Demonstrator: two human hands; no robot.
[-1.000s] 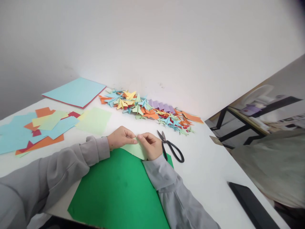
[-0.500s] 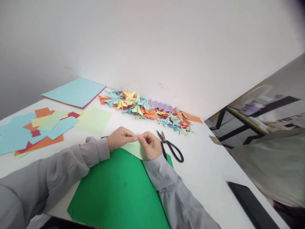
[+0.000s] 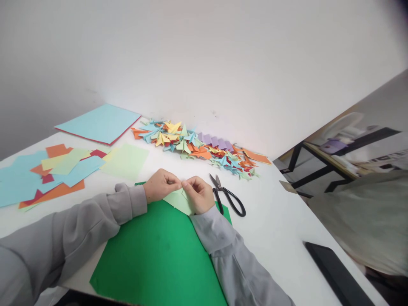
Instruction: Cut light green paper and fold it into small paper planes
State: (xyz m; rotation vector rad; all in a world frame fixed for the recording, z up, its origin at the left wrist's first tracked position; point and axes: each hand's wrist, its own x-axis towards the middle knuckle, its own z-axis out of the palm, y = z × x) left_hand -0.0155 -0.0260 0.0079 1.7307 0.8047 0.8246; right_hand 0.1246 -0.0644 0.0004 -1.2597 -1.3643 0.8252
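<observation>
A piece of pale green paper [image 3: 179,203] is pinched between my two hands over a large green sheet [image 3: 156,250]. My left hand [image 3: 162,185] has its thumb and forefinger closed on the paper's upper edge. Right beside it, my right hand [image 3: 200,194] pinches the same paper, its fingertips meeting those of the left. The paper's upper part is hidden behind my fingers. Black-handled scissors [image 3: 228,193] lie just right of my right hand, blades slightly apart and pointing away from me.
Several small folded paper shapes [image 3: 194,148] in many colours are heaped along the wall. Loose paper pieces [image 3: 68,170] overlap at the left, near a blue-topped paper stack [image 3: 102,123]. A flat black object [image 3: 336,272] lies near the table's right edge.
My right hand has shifted very slightly left, and the pale green paper has tilted a little between my fingers. Both hands keep their pinch; everything else looks the same.
</observation>
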